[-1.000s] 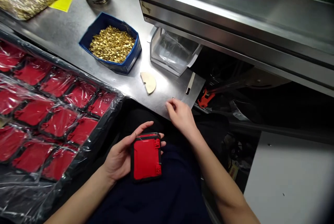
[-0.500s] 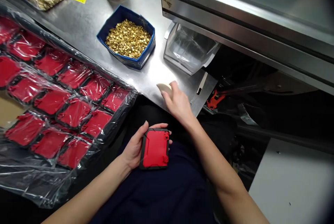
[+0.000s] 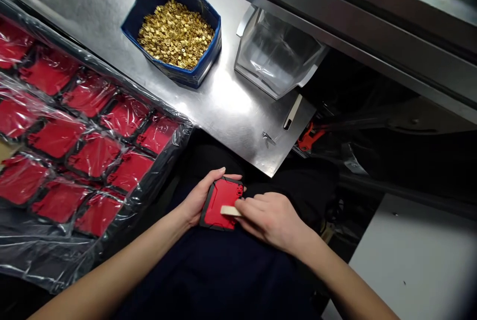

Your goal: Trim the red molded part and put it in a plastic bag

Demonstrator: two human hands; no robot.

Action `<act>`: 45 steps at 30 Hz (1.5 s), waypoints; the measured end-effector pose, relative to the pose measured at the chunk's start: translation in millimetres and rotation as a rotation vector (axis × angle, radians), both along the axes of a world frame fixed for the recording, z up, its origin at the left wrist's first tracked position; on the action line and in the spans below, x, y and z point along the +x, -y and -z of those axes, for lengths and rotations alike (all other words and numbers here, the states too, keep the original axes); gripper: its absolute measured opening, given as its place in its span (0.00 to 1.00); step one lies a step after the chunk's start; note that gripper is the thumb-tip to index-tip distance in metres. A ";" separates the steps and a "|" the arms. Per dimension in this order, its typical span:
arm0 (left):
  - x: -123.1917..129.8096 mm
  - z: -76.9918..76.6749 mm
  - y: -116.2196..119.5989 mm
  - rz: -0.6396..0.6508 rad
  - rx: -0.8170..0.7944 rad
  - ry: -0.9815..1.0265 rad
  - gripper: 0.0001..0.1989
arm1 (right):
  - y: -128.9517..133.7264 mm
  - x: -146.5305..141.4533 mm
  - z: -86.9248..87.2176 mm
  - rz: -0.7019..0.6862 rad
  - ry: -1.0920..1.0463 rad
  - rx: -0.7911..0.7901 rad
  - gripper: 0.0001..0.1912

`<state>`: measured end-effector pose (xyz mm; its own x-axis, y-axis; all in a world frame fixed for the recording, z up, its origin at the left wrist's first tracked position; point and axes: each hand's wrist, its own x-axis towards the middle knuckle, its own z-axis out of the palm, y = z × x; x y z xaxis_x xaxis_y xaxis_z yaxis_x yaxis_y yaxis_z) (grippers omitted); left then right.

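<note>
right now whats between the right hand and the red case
The head view shows a cream piece pinched in the right hand, sticking out over the red case in the left hand; whether they touch is unclear.

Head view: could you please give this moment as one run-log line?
left hand: holds red-black case; right hand: holds pale piece over case; blue bin: on table, holds gold-coloured parts

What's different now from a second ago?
The right hand picked up the pale half-round piece from the metal table and brought it back toward the lap, to the red-and-black case. The left hand still holds that case, and the blue bin of gold-coloured pieces stayed on the table.
</note>
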<state>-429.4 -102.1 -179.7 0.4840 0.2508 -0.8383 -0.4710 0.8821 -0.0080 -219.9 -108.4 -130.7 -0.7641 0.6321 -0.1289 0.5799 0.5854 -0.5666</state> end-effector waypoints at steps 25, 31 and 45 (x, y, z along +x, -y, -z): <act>-7.4 11.6 -1.9 0.040 -0.027 0.054 0.24 | -8.5 -15.6 -5.0 0.019 0.124 -0.133 0.15; -7.7 18.0 1.7 0.046 0.005 0.086 0.25 | -2.1 -10.4 -3.4 0.007 0.118 -0.109 0.15; -6.7 19.6 -2.7 0.081 -0.031 0.066 0.23 | 0.8 -7.3 -0.1 0.102 0.160 -0.133 0.13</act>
